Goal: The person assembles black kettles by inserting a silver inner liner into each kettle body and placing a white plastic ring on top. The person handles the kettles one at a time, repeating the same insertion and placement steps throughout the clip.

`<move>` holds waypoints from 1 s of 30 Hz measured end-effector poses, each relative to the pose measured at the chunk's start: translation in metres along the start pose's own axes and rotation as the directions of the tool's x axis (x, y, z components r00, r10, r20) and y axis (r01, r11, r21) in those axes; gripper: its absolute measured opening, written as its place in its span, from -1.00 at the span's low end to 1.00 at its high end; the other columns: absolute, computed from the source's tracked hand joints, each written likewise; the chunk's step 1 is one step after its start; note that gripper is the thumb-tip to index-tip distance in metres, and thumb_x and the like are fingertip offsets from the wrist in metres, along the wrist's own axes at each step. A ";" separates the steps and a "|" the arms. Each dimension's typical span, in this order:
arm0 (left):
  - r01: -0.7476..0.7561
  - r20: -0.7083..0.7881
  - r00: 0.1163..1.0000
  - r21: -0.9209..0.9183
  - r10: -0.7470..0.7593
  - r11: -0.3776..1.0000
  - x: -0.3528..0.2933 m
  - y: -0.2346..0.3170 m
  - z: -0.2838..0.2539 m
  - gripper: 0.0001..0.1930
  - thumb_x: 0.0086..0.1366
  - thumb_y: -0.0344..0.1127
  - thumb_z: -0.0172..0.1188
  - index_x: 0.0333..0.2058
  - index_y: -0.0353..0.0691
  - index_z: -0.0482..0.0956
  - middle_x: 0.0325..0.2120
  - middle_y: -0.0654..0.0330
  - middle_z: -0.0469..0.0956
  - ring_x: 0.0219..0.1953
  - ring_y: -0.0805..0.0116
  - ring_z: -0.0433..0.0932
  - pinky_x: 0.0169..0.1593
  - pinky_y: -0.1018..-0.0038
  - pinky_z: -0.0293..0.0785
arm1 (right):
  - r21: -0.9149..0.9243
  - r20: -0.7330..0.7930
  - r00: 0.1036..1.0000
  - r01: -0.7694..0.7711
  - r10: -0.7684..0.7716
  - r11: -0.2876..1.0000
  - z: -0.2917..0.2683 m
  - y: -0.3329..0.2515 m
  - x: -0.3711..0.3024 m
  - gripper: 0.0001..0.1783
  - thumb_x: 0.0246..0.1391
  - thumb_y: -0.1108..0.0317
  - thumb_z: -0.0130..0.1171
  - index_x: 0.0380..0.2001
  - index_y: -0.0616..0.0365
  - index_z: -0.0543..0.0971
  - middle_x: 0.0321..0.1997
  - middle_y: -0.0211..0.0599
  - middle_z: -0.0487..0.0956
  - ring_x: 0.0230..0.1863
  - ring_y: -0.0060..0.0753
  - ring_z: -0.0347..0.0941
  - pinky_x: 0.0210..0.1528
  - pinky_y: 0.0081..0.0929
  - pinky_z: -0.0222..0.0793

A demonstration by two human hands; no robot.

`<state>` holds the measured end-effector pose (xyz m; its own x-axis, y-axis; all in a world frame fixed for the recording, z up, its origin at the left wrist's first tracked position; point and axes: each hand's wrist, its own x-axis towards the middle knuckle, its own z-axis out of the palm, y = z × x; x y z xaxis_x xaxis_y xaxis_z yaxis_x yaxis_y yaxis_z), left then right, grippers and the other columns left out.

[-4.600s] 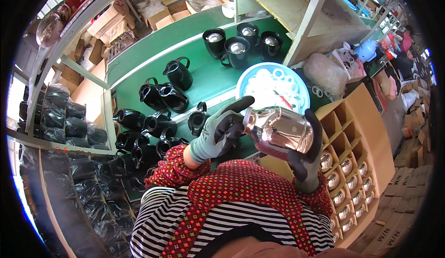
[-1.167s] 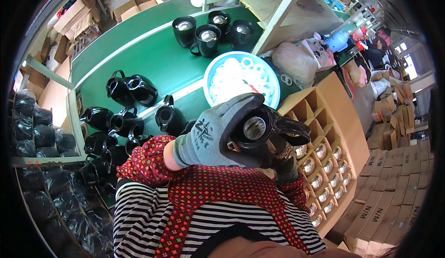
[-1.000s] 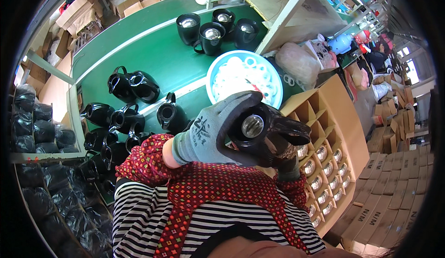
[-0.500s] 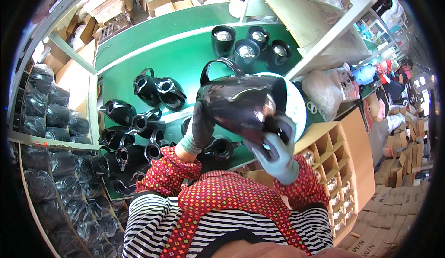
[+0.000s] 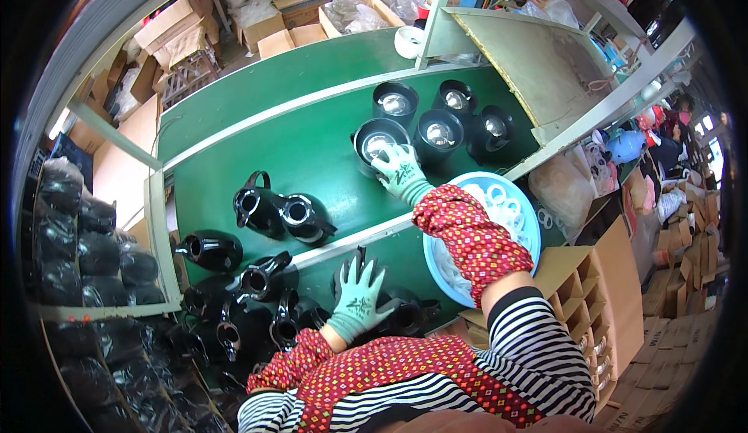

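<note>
My right hand (image 5: 403,174), in a grey-green glove, reaches to the back of the green bench. Its fingers are bent over the rim of a black jug (image 5: 363,149) that stands with a wide opening up and a silvery liner bulging inside. Several more black jugs stand the same way just behind and beside it. Near the bench's front, my left hand (image 5: 358,302) is open with fingers spread, over black jugs with looped handles. The jug (image 5: 405,318) beside its thumb is partly hidden. Another jug (image 5: 305,219) lies farther back.
A blue basin (image 5: 433,265) of white rings sits under my right forearm. At the right stands a divided cardboard carton (image 5: 619,300). Bagged black items (image 5: 97,258) fill racks at the left. Metal posts (image 5: 160,238) frame the bench; a tilted board (image 5: 538,67) stands behind.
The black jug held in both hands has gone to the back of the bench, where it stands under my right hand. My left hand has let go and moved down, fingers spread.
</note>
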<state>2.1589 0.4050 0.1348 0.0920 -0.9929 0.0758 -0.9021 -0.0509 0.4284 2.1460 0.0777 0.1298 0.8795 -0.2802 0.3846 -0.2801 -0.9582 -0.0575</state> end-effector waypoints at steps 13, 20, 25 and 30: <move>-0.034 0.004 0.999 0.028 0.034 0.999 0.011 0.004 -0.008 -0.20 0.09 0.20 0.45 0.21 -0.17 0.52 0.32 -0.09 0.34 0.48 -0.37 0.05 0.44 -0.33 -0.08 | -0.069 0.126 0.963 -0.230 0.237 0.971 -0.022 -0.018 0.002 -0.18 -0.02 -0.17 0.39 0.27 -0.09 0.45 0.32 -0.03 0.37 0.37 0.13 0.25 0.39 0.46 -0.08; -0.061 -0.040 0.997 0.150 0.068 0.987 0.004 0.004 -0.005 -0.29 0.09 0.07 0.49 0.15 -0.17 0.57 0.37 -0.03 0.33 0.49 -0.35 0.05 0.48 -0.26 -0.03 | 0.333 -0.059 0.954 -0.260 0.295 0.906 -0.173 -0.082 -0.167 -0.33 -0.03 -0.10 0.40 0.11 -0.01 0.58 0.17 -0.09 0.45 0.25 0.04 0.32 0.38 0.14 0.10; -0.108 -0.037 0.993 0.172 0.116 0.979 0.007 -0.005 0.002 -0.30 0.11 0.02 0.50 0.18 -0.17 0.55 0.36 -0.04 0.34 0.49 -0.37 0.05 0.47 -0.31 -0.02 | 0.157 -0.146 0.674 -0.706 0.724 0.690 -0.273 -0.049 -0.350 -0.43 0.08 0.00 0.40 0.07 0.09 0.58 0.09 -0.07 0.53 0.11 0.01 0.46 0.24 0.01 0.34; -0.118 -0.053 0.990 0.203 0.131 0.972 0.008 -0.007 0.008 -0.33 0.11 -0.02 0.51 0.17 -0.17 0.59 0.32 0.00 0.39 0.50 -0.33 0.07 0.48 -0.25 0.00 | -0.492 -0.121 0.016 -0.869 0.993 -0.046 -0.358 -0.015 -0.546 -0.32 0.06 -0.03 0.42 0.20 0.02 0.53 0.10 -0.01 0.59 0.14 0.04 0.53 0.25 -0.04 0.44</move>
<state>2.1626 0.3962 0.1253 -0.0046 -0.9839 0.1785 -0.9734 0.0453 0.2247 1.5328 0.2657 0.2505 -0.3106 -0.9486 0.0603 -0.9410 0.3158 0.1219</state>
